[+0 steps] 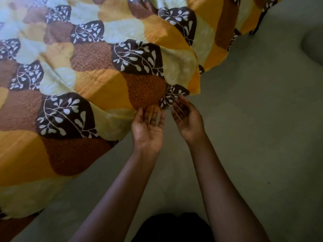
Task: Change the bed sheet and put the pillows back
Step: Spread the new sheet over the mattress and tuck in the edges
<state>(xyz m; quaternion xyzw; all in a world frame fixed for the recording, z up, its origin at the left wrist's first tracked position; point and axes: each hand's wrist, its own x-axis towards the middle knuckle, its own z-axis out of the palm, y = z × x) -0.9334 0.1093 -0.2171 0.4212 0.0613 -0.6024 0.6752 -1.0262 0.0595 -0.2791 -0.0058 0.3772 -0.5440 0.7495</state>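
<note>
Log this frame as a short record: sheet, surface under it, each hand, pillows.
sheet: yellow, orange and brown with white leaf print, rumpled, spread over the left of the view
grey surface: plain, uncovered on the right
left hand: palm up, fingers straight, tips at the sheet's edge, no grip
right hand: palm up, fingers relaxed, tips by the sheet's corner, no grip
pillows: none clearly visible

text: none legible | labels, brands, numbers: none legible | bed sheet [97, 88], 10 o'clock: leaf print only, no lettering
</note>
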